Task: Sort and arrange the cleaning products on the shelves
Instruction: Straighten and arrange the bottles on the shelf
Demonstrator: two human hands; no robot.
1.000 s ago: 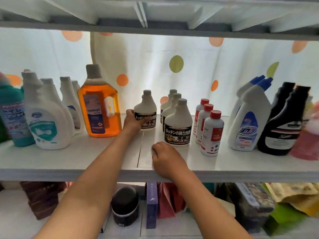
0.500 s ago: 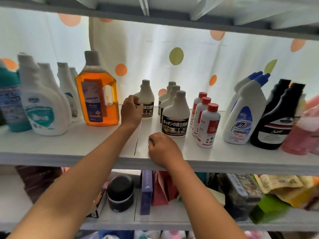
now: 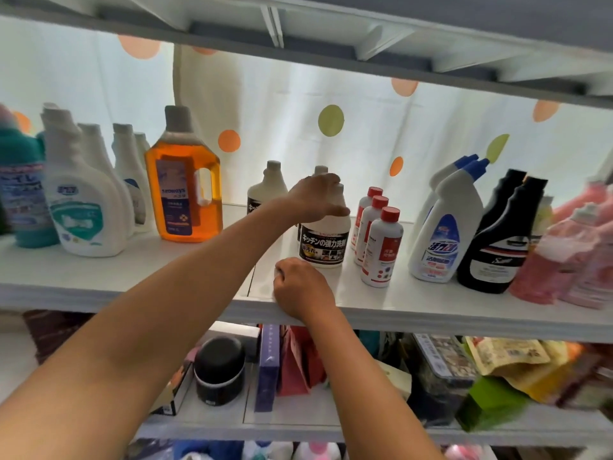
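Note:
On the white middle shelf (image 3: 132, 280) stand cleaning bottles in groups. My left hand (image 3: 315, 197) reaches over the front white kitchen cleaner bottle with the black label (image 3: 323, 244) and holds it round the neck, fingers above and thumb on the shoulder. A like bottle (image 3: 270, 190) stands apart behind my forearm to the left, and others hide behind my hand. My right hand (image 3: 300, 287) rests as a curled fist on the shelf's front edge and holds nothing. Three red-capped white bottles (image 3: 381, 250) stand in a row just to the right.
To the left are an orange jug (image 3: 182, 194), white bottles (image 3: 83, 207) and a teal bottle (image 3: 20, 200). To the right are blue-capped bottles (image 3: 444, 234), black bottles (image 3: 494, 247) and pink bottles (image 3: 564, 260). A black jar (image 3: 219, 373) and boxes fill the shelf below.
My left hand let go of the back-left white bottle and moved right onto the neck of the front one. My right hand stayed on the shelf edge.

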